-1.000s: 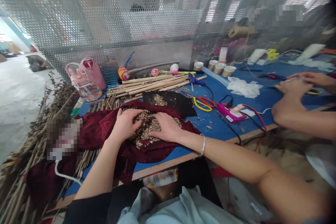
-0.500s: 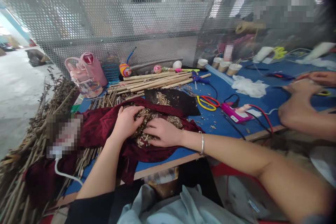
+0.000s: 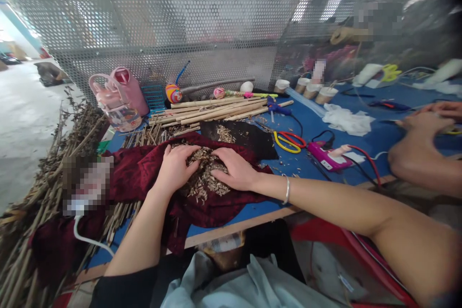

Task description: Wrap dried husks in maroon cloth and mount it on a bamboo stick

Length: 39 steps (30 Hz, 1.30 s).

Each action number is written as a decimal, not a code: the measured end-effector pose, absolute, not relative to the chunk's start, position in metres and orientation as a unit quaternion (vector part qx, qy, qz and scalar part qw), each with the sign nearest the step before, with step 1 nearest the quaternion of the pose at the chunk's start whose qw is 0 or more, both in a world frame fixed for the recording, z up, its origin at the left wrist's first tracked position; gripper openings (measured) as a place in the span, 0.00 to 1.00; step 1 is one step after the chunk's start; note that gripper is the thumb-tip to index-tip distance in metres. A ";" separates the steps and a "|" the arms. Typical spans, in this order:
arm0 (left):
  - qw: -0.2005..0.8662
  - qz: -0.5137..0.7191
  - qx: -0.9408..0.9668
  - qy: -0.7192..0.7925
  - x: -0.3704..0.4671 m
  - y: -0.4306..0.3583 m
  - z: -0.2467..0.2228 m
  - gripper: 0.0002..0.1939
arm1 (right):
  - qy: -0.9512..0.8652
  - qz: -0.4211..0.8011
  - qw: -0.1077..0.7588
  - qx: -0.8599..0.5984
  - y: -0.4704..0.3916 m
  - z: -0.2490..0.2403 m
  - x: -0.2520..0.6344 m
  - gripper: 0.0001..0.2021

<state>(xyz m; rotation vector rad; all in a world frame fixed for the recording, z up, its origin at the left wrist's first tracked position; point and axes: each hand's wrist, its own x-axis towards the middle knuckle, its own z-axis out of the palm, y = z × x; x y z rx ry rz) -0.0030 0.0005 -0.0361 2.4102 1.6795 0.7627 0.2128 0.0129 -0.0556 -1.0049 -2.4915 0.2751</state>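
A heap of dry brown plant chips point(image 3: 204, 185) lies on a dark red patterned cloth point(image 3: 133, 171) spread over the blue table. My left hand point(image 3: 176, 166) rests against the heap's left side, fingers curved and thumb apart. On the opposite side my right hand point(image 3: 236, 168), with a silver bangle at the wrist, touches the chips with thumb and fingers spread. The two hands frame the heap, and some fingertips are hidden among the chips. Just beyond the cloth is a black sheet point(image 3: 252, 142) with more chips scattered on it.
Behind lie pale wooden sticks point(image 3: 220, 110), a blue glue gun point(image 3: 277, 107) and red-and-yellow-handled scissors point(image 3: 288, 142). A pink power strip point(image 3: 328, 156) with cables sits to the right, near another person's arm point(image 3: 415, 149). Dry stalks point(image 3: 46, 187) and a pink-lidded bottle point(image 3: 121, 110) stand left.
My right hand has shifted up and to the right across the heap, uncovering more chips near the front. My left hand stays almost where it was. The view has tilted slightly.
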 end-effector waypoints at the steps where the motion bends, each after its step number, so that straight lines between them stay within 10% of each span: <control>1: 0.053 0.251 0.793 0.553 -0.003 0.001 -0.036 0.18 | -0.882 0.108 0.212 -0.406 0.011 -0.056 0.209 0.29; 24: 0.025 0.246 0.798 0.549 -0.003 -0.002 -0.038 0.17 | -0.971 0.033 0.129 -0.199 0.010 -0.071 0.197 0.12; 39: 0.018 0.243 0.800 0.548 -0.003 -0.002 -0.040 0.17 | -0.533 0.691 0.258 -0.414 0.033 -0.046 0.200 0.08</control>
